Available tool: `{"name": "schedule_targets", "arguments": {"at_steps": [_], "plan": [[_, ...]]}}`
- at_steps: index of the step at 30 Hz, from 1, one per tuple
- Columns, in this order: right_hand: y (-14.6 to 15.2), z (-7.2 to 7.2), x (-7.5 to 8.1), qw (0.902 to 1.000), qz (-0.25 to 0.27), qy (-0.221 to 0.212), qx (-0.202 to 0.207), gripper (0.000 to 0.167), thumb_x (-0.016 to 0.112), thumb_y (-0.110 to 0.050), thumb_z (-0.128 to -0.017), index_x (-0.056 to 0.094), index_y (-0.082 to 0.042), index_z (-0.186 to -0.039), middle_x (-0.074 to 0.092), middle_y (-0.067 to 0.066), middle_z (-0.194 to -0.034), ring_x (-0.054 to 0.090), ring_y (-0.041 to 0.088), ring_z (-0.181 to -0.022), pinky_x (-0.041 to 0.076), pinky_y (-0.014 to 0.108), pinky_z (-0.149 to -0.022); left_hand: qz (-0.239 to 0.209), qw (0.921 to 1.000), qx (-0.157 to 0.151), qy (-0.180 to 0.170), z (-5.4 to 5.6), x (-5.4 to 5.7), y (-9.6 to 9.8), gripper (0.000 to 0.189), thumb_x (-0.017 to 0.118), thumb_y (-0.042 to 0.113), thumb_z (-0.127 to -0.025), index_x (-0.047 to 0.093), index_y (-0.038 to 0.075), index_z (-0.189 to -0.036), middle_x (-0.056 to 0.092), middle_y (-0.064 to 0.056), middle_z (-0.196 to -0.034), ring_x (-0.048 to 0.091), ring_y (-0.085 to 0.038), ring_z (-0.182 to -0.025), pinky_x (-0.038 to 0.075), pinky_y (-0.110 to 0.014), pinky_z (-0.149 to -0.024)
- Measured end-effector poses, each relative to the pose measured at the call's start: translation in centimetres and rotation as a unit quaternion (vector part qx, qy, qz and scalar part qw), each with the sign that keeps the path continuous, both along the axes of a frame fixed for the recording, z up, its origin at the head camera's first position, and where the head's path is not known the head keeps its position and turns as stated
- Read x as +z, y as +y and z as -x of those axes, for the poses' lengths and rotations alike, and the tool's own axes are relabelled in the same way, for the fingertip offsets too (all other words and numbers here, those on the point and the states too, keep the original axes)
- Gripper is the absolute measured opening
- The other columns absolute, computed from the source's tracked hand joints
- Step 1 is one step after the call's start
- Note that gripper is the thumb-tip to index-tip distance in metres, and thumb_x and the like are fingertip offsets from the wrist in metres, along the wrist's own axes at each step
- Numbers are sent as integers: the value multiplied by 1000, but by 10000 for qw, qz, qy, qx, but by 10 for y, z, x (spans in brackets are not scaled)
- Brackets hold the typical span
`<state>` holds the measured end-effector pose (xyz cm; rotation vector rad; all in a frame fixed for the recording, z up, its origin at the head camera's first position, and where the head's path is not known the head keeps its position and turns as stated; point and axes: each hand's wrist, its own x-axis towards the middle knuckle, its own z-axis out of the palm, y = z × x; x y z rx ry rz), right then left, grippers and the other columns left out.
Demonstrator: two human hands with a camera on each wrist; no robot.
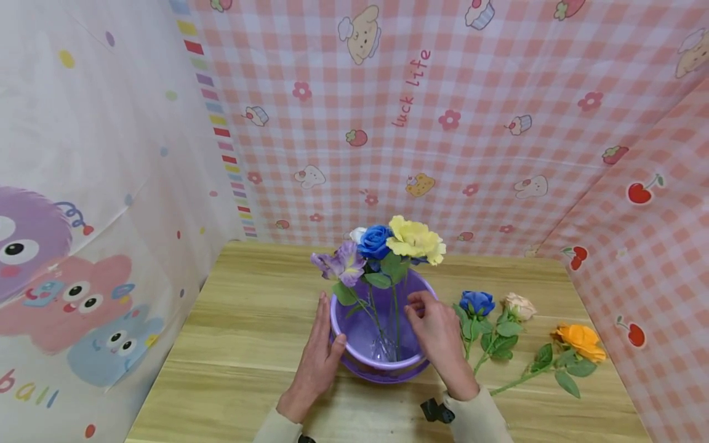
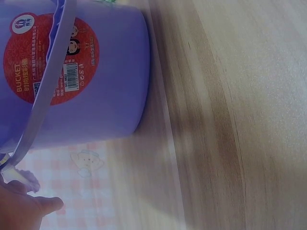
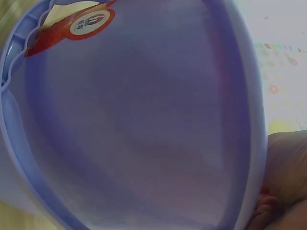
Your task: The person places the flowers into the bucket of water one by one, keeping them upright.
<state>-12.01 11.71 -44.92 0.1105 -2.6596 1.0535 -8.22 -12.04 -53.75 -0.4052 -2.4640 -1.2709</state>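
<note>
And here's the left hand (image 1: 321,347), laid along the left rim of the bucket (image 1: 382,364), grasping nothing: fingers straight, thumb spread, presumably to steady it. Between both hands the bucket props up a purple flower (image 1: 339,263) nearest that palm, then an upper blue rose (image 1: 375,241) and a yellow flower (image 1: 416,239). Over comes the right hand (image 1: 434,326), arched above the right rim, fingers bent inward; whether they pinch anything, one can't tell. Beyond it, a lower blue rose (image 1: 477,303), a pale rose (image 1: 519,306) and an orange flower (image 1: 580,341) lie, likely for easy reach.
</note>
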Motion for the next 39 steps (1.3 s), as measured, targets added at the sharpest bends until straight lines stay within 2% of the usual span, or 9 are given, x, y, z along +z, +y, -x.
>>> {"name": "schedule_targets", "arguments": {"at_steps": [5, 9, 15, 18, 21, 24, 26, 32, 39], "plan": [[3, -3, -2, 9992, 296, 253, 125, 15, 78, -6, -89, 75, -2, -104, 79, 9, -91, 76, 25, -81, 62, 46, -74, 4, 10000, -2, 25, 0, -1, 1, 74, 49, 25, -107, 10, 7, -167, 10, -15, -173, 16, -32, -157, 11, -28, -125], [7, -8, -6, 9934, 895, 617, 360, 14, 79, -3, -90, 76, -3, -104, 78, 7, -94, 76, 24, -84, 65, 36, -73, 8, 10000, 8, 67, 0, 0, 1, 73, 49, 25, -107, 10, 6, -166, 11, -17, -172, 17, -33, -157, 11, -27, -125], [17, -16, -14, 9716, 2003, 1119, 572, 17, 76, 4, -90, 76, 0, -106, 78, 10, -98, 75, 19, -87, 61, 18, -76, -30, 10000, -3, 33, 0, 0, 1, 74, 50, 23, -106, 10, 7, -167, 10, -13, -173, 15, -30, -157, 10, -27, -125], [20, -24, -8, 9609, 2365, 1345, 511, 17, 73, 10, -90, 75, 4, -106, 77, 16, -99, 73, 12, -89, 59, 14, -79, -65, 10000, -32, 39, 0, -2, 0, 75, 50, 23, -106, 10, 7, -167, 8, -10, -174, 13, -27, -158, 9, -24, -126], [27, -29, -6, 9511, 2682, 1470, 428, 17, 70, 14, -90, 73, 9, -106, 75, 23, -100, 70, 4, -92, 57, 13, -82, -67, 9999, -69, 140, 1, -3, 0, 74, 50, 24, -107, 11, 5, -166, 9, -13, -173, 12, -25, -158, 8, -22, -126], [39, -31, -11, 9404, 3065, 1422, 390, 17, 67, 15, -92, 71, 10, -109, 74, 25, -103, 70, 3, -95, 57, 15, -85, -45, 9996, -89, 268, 2, -4, 0, 72, 48, 26, -108, 11, 2, -166, 12, -18, -172, 13, -26, -158, 8, -22, -126], [49, -29, -20, 9343, 3305, 1304, 294, 18, 67, 11, -95, 72, 8, -111, 74, 19, -106, 70, 6, -97, 57, 15, -86, -22, 9995, -83, 292, 2, -4, 0, 72, 48, 26, -108, 11, 2, -165, 12, -19, -172, 13, -26, -158, 9, -23, -126], [71, -30, -28, 9239, 3734, 819, -183, 21, 66, 2, -99, 69, 11, -118, 75, 5, -107, 70, 11, -101, 57, 15, -85, 27, 9995, -59, 312, 2, -4, 0, 71, 47, 26, -109, 11, 2, -166, 11, -17, -172, 14, -29, -158, 13, -31, -128], [95, -32, -38, 9147, 3979, 170, -686, 29, 63, -11, -104, 65, 9, -124, 74, -5, -108, 68, 8, -104, 55, 14, -90, 29, 9995, -43, 316, 2, -4, 1, 72, 48, 24, -108, 12, 2, -165, 12, -17, -172, 15, -30, -157, 8, -22, -126]]}}
